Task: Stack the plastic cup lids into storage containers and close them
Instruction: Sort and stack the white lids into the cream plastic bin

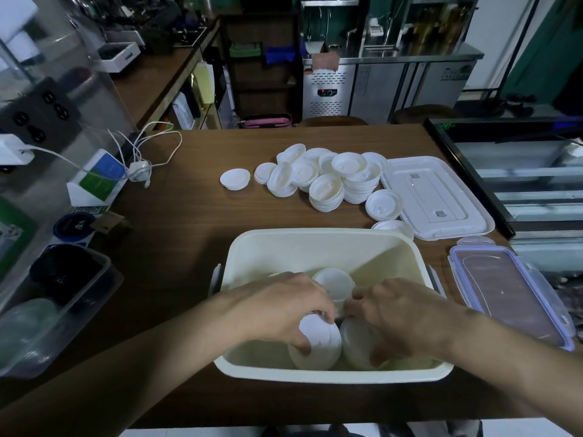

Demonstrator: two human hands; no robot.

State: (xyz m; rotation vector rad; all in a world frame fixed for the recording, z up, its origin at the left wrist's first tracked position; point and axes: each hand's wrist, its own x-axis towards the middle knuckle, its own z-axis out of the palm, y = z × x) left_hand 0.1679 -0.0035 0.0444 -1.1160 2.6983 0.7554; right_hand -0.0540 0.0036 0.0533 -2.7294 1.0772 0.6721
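My left hand [284,307] curls around a stack of lids [321,339] in the bin [315,238]; my right hand [400,313] grips a second stack [356,343] beside it. I should set both straight and snug.

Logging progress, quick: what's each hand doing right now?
Left hand: grips a stack of lids inside the container.
Right hand: grips a second lid stack beside it.

Brown wooden table [195,247] in foreground; long wooden counter [151,80] runs along the left. Stainless steel refrigerated cabinet [378,86] and dark open shelving [258,74] stand at the rear, glass display case [520,171] at right. Lighting dim throughout.
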